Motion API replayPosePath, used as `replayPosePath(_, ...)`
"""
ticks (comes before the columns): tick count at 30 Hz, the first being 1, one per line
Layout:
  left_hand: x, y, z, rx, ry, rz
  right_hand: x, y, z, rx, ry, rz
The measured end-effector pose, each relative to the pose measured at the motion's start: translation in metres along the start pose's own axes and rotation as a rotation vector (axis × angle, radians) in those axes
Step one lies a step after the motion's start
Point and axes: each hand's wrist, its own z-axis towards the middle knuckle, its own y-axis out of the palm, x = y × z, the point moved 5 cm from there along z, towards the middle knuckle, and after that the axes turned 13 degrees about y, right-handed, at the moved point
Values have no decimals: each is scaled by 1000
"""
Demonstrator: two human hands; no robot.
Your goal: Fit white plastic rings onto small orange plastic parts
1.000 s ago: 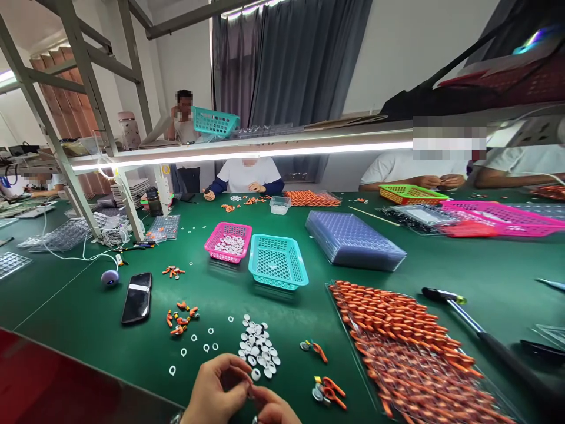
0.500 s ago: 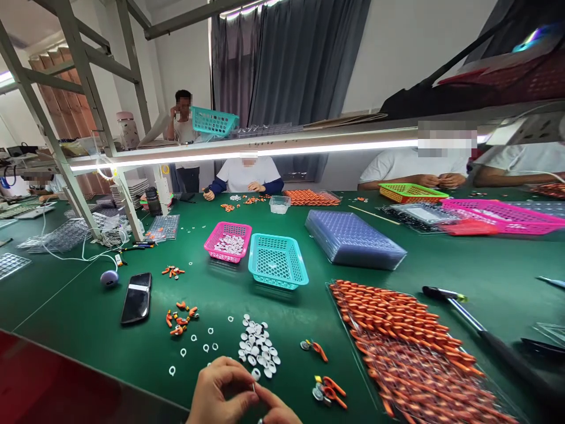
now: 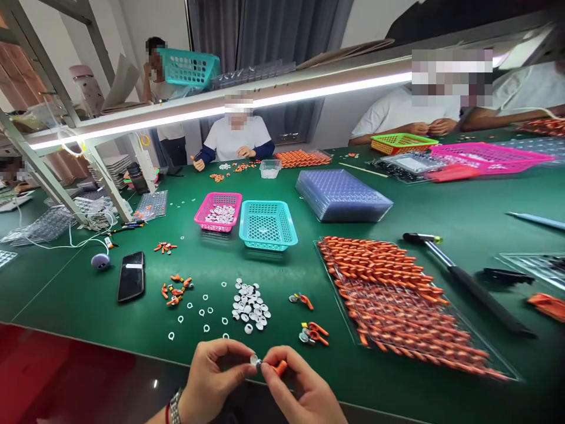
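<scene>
At bottom centre of the frame both hands have come up clear of the surface (image 3: 110,330) edge since a moment ago, and an orange piece (image 3: 279,368) now shows in the right hand (image 3: 300,388). The left hand (image 3: 212,383) pinches a small white cap (image 3: 253,360) against it, fingertips meeting, wrists angled inward.

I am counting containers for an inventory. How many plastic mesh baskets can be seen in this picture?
5. Pink basket and teal basket mid-table; green basket and long pink basket at far right; another teal basket on the shelf. More may be hidden.
</scene>
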Motion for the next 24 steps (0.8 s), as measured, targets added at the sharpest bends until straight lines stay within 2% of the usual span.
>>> replayPosePath(8, 0, 1, -3, 0, 43, -78, -5, 6, 1, -57, 130, 71)
replayPosePath(24, 2, -2, -4, 0, 55, 1, -2, 7, 1, -74, 142, 30)
